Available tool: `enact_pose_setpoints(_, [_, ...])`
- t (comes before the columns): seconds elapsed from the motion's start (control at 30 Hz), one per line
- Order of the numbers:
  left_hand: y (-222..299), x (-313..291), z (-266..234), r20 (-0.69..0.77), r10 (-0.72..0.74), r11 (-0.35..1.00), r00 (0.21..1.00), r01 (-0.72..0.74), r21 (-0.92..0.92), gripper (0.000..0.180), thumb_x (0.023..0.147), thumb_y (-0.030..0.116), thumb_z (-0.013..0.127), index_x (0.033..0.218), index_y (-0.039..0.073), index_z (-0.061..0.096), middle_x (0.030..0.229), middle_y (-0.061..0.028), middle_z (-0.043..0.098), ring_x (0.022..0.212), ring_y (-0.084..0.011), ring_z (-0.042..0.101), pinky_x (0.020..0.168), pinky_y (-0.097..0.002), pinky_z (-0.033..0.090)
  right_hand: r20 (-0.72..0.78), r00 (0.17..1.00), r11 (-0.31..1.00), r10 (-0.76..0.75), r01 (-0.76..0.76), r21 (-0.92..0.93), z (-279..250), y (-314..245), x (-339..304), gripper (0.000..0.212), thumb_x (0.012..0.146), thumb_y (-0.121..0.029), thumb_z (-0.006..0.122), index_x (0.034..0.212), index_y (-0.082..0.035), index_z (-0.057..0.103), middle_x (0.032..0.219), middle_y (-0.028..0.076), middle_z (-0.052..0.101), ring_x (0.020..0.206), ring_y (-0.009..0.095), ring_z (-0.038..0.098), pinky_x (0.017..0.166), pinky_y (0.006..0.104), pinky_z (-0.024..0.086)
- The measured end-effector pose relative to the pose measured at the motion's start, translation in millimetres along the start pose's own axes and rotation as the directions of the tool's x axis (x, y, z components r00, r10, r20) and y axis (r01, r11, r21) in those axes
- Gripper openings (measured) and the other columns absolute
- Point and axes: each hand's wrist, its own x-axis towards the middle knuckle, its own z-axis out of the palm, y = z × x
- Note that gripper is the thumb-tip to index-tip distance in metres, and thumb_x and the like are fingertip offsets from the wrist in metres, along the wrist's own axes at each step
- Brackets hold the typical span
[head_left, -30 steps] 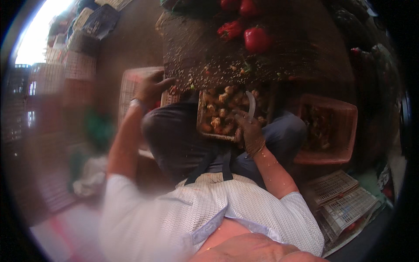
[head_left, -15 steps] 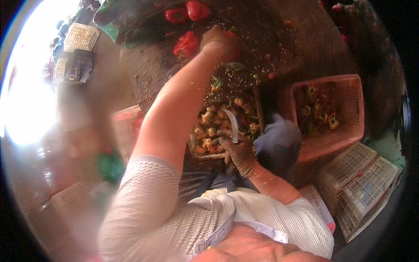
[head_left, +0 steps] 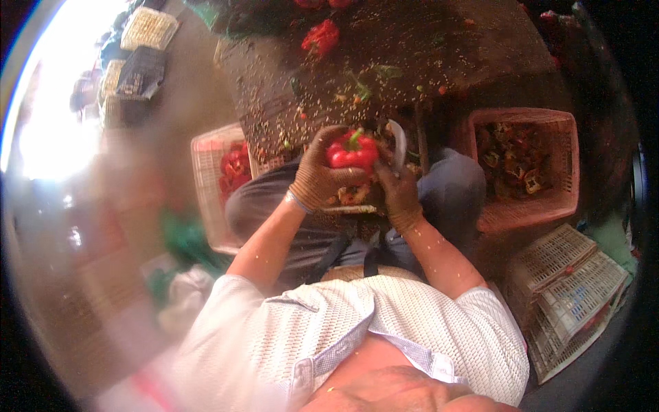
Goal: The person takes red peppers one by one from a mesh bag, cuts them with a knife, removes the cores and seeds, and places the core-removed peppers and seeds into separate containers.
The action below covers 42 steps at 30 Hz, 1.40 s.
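Observation:
My gloved left hand (head_left: pixel 318 168) is wrapped round a red bell pepper (head_left: pixel 351 150), whose green stem points up and away from me. Close on its right, my gloved right hand (head_left: pixel 400 196) grips a knife with a curved pale blade (head_left: pixel 398 143); the handle is hidden in the fingers. The blade stands upright beside the pepper, and I cannot tell if it touches. Under both hands sits a crate (head_left: pixel 353 209) holding cut pepper cores, mostly covered by the hands and the pepper.
Beyond the hands, a dark table (head_left: pixel 419 58) is strewn with seeds, with a crumpled red pepper (head_left: pixel 320 38) on it. A left crate (head_left: pixel 218 141) holds red pepper pieces. The pink crate (head_left: pixel 575 161) on the right contains cores. Flattened pale crates (head_left: pixel 573 295) lie near right.
My left hand has drawn back from the far side of the table, bringing a red bell pepper close to my body. My right hand, still on the knife, has lifted slightly beside it.

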Motion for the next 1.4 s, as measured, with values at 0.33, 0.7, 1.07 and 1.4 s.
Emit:
enact_pose_setpoints(0.33, [11, -59, -15, -0.121, 0.019, 0.916, 0.992, -0.066, -0.396, 0.091, 0.063, 0.025, 0.093, 0.139, 0.004, 0.046, 0.129, -0.0096, 0.055, 0.118, -0.0213, 0.054, 0.102, -0.0360, 0.048, 0.131, 0.961, 0.947, -0.243, 0.264, -0.184, 46, -46, -35, 0.048, 0.097, -0.034, 0.061, 0.136, -0.004, 0.057, 0.122, 0.014, 0.065, 0.113, 0.018, 0.059, 0.100, 0.0332, 0.044])
enact_pose_setpoints(0.7, [74, -87, -49, -0.228, 0.619, 0.750, 0.751, -0.479, 0.456, 0.081, 0.064, 0.018, 0.093, 0.131, 0.005, 0.048, 0.125, -0.0092, 0.058, 0.111, -0.0197, 0.057, 0.097, -0.0356, 0.050, 0.296, 0.952, 0.931, -0.077, 0.174, -0.320, 89, -41, -70, 0.046, 0.099, -0.041, 0.059, 0.130, -0.006, 0.060, 0.098, 0.006, 0.069, 0.089, 0.012, 0.062, 0.078, 0.0311, 0.049])
enact_pose_setpoints(1.07, [96, -70, -32, -0.629, 0.226, 0.778, 0.744, -0.527, -0.343, 0.069, 0.082, 0.051, 0.076, 0.128, 0.008, 0.049, 0.116, -0.0098, 0.055, 0.108, -0.0280, 0.058, 0.092, -0.0396, 0.052, 0.248, 0.933, 0.805, -0.260, 0.351, -0.478, 122, -6, -54, 0.019, 0.094, -0.022, 0.063, 0.109, -0.013, 0.067, 0.103, 0.014, 0.071, 0.077, 0.037, 0.069, 0.069, 0.0420, 0.057])
enact_pose_setpoints(1.4, [49, -70, -59, -0.214, -0.089, 0.619, 0.973, -0.115, -0.777, 0.079, 0.083, 0.064, 0.068, 0.136, 0.009, 0.048, 0.134, -0.0152, 0.056, 0.118, -0.0304, 0.059, 0.102, -0.0455, 0.049, 0.448, 0.750, 0.486, -0.487, 0.659, -0.575, 36, 5, -62, 0.033, 0.091, -0.024, 0.068, 0.119, -0.007, 0.063, 0.124, 0.018, 0.064, 0.103, 0.028, 0.066, 0.084, 0.0383, 0.054])
